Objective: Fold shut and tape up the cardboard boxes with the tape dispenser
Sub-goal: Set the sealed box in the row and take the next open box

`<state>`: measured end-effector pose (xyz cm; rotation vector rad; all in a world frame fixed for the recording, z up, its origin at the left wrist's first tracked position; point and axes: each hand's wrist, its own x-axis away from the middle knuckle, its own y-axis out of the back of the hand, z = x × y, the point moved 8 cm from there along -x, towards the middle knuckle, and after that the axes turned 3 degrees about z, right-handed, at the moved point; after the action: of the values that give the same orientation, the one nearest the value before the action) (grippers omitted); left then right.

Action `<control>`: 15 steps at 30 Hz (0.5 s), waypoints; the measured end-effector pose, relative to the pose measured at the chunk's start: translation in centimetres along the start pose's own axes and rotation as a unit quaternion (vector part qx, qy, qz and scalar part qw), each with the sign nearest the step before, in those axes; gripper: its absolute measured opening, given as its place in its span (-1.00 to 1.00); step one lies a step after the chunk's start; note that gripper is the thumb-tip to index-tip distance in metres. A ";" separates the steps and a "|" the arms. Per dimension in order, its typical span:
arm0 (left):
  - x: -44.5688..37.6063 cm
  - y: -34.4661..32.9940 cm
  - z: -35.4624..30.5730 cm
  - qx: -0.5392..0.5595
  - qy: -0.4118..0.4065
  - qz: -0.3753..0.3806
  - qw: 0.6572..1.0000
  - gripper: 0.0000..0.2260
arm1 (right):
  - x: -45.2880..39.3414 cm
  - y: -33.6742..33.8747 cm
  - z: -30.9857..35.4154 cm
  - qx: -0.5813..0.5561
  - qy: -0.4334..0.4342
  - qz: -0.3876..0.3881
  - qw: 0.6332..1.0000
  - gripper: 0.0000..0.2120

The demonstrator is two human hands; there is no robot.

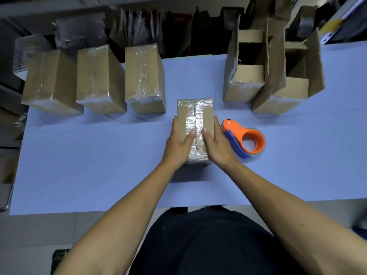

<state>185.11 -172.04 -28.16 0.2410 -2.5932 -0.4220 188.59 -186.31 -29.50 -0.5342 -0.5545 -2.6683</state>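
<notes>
A small cardboard box [193, 114] stands in the middle of the table, its flaps folded shut and clear tape along the top seam. My left hand [179, 143] holds its left side, thumb pressed on the taped top. My right hand [215, 142] holds the right side the same way, thumb beside the seam. The orange and blue tape dispenser [245, 138] lies on the table just right of my right hand, with no hand on it.
Three taped shut boxes [99, 80] stand in a row at the back left. Two open boxes [248, 76] with raised flaps stand at the back right. The table [89, 165] is covered in light blue. Shelves with bags lie behind it.
</notes>
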 end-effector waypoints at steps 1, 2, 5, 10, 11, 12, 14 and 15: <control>-1.0 0.1 -0.5 0.003 0.003 0.000 1.000 -0.32 | -1.1 0.3 0.3 0.001 -0.001 0.000 1.000 -0.33; -2.0 0.2 -1.0 0.006 0.005 0.000 1.000 -0.32 | -2.2 0.5 0.8 0.002 -0.002 -0.001 1.000 -0.30; -5.1 0.6 -2.7 0.003 0.003 -0.004 1.000 -0.32 | -5.5 1.3 2.3 0.018 0.000 0.007 1.000 -0.31; -11.2 1.5 -4.9 -0.005 -0.003 -0.021 1.000 -0.32 | -11.4 2.6 5.6 0.048 0.016 0.009 0.999 -0.35; -12.4 1.7 -5.4 -0.011 -0.004 -0.025 1.000 -0.32 | -12.6 2.7 6.0 0.047 0.012 0.008 0.999 -0.35; -13.6 1.9 -5.8 -0.018 -0.004 -0.030 0.999 -0.32 | -13.6 2.8 6.5 0.048 0.008 0.008 0.999 -0.35; -15.6 2.3 -6.6 -0.026 -0.002 -0.035 0.999 -0.32 | -15.7 2.9 7.2 0.046 0.006 0.006 0.999 -0.35; -16.6 2.5 -6.9 -0.029 -0.003 -0.036 0.999 -0.32 | -16.6 3.0 7.6 0.044 0.007 0.005 0.999 -0.35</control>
<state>202.61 -167.33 -28.94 0.3142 -2.5786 -0.5240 206.29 -181.07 -29.27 -0.4904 -0.6592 -2.6219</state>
